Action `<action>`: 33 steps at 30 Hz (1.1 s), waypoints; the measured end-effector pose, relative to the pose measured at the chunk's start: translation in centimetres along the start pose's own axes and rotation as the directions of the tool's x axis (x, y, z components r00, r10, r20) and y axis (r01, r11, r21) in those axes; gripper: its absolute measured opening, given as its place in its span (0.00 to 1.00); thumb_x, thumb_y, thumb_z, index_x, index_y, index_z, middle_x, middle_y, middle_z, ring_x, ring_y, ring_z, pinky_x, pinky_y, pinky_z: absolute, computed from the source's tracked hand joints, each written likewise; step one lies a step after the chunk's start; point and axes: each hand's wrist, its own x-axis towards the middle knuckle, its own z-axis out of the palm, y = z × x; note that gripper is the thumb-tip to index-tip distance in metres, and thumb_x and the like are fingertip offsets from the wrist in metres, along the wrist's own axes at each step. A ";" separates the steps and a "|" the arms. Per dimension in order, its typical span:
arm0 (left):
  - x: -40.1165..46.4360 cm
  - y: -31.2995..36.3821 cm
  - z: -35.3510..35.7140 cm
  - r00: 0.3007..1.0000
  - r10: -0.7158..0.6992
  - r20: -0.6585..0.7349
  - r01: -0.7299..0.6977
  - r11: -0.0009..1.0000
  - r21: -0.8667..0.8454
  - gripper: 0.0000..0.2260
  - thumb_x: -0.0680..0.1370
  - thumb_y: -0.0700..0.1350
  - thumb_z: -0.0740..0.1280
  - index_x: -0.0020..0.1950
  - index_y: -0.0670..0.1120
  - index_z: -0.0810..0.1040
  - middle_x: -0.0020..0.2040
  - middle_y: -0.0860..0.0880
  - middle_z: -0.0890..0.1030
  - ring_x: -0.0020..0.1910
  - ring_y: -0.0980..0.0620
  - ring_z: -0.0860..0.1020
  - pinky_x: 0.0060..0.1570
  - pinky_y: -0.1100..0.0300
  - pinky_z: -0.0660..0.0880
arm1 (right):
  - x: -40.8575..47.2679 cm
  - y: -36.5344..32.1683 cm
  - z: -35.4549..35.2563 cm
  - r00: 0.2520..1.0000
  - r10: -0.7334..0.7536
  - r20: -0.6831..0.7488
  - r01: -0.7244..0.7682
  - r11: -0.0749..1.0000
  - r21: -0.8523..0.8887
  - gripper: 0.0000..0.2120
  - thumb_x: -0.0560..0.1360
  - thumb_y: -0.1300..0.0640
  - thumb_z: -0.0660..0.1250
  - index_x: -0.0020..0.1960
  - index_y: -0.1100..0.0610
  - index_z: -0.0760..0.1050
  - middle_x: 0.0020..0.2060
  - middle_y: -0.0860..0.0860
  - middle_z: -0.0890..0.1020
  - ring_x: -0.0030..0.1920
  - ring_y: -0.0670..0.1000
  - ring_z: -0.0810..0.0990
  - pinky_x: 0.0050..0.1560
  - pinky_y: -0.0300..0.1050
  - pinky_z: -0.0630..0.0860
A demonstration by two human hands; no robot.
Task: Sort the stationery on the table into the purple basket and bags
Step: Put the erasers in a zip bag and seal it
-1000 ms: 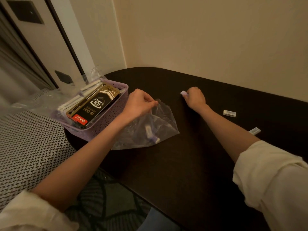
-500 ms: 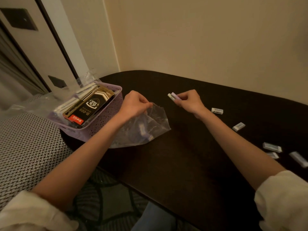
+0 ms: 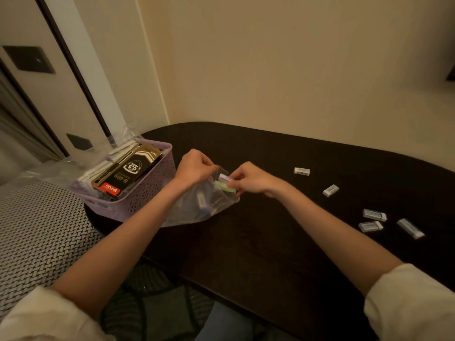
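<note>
- The rim of a clear bag (image 3: 197, 205) is pinched by the left hand (image 3: 194, 167), just beside the purple basket (image 3: 147, 193).
- Small erasers (image 3: 225, 182) are pinched by the right hand (image 3: 253, 179) at the bag's mouth.
- Five erasers (image 3: 301, 171) are left scattered on the dark bench (image 3: 270, 242) to the right.
- A black box (image 3: 128, 172) is held in the basket.

There is one camera, worn on the person's head. It looks forward and down, from above and close. Both arms reach out from the bottom edge onto the dark table (image 3: 283, 242). The wide view also takes in the wall (image 3: 283, 70) behind the table.
</note>
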 end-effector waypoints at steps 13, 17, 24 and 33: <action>-0.9 -0.4 -0.2 0.998 0.056 -0.008 -0.057 0.998 -0.023 0.06 0.76 0.45 0.70 0.44 0.43 0.85 0.38 0.52 0.81 0.39 0.57 0.80 0.40 0.64 0.76 | 1.1 0.1 2.8 0.975 0.027 0.219 -0.055 0.991 0.124 0.09 0.77 0.61 0.64 0.55 0.58 0.80 0.48 0.53 0.82 0.43 0.46 0.80 0.40 0.36 0.76; -1.1 -0.5 0.5 1.000 0.027 -0.014 -0.028 0.998 -0.053 0.07 0.77 0.45 0.70 0.45 0.42 0.85 0.36 0.52 0.81 0.37 0.58 0.78 0.38 0.66 0.73 | 0.3 1.2 1.5 0.992 0.012 0.125 -0.043 0.968 0.248 0.10 0.78 0.62 0.64 0.57 0.60 0.79 0.51 0.54 0.84 0.50 0.48 0.84 0.49 0.40 0.80; -1.5 0.8 2.0 0.996 0.020 0.084 -0.006 0.987 -0.160 0.07 0.77 0.44 0.70 0.48 0.41 0.84 0.35 0.49 0.81 0.31 0.60 0.75 0.32 0.69 0.69 | -0.5 7.2 -3.9 0.865 0.136 -0.483 -0.187 0.981 -0.059 0.10 0.78 0.64 0.63 0.58 0.60 0.77 0.54 0.57 0.81 0.54 0.50 0.80 0.55 0.46 0.78; -2.2 2.9 2.4 0.960 0.188 0.209 -0.131 0.957 -0.257 0.05 0.77 0.44 0.70 0.46 0.44 0.83 0.32 0.51 0.80 0.26 0.62 0.75 0.27 0.71 0.69 | -0.7 12.3 -7.5 0.877 0.193 -0.439 -0.419 0.754 -0.506 0.27 0.79 0.62 0.60 0.76 0.58 0.57 0.75 0.57 0.61 0.75 0.58 0.58 0.72 0.55 0.62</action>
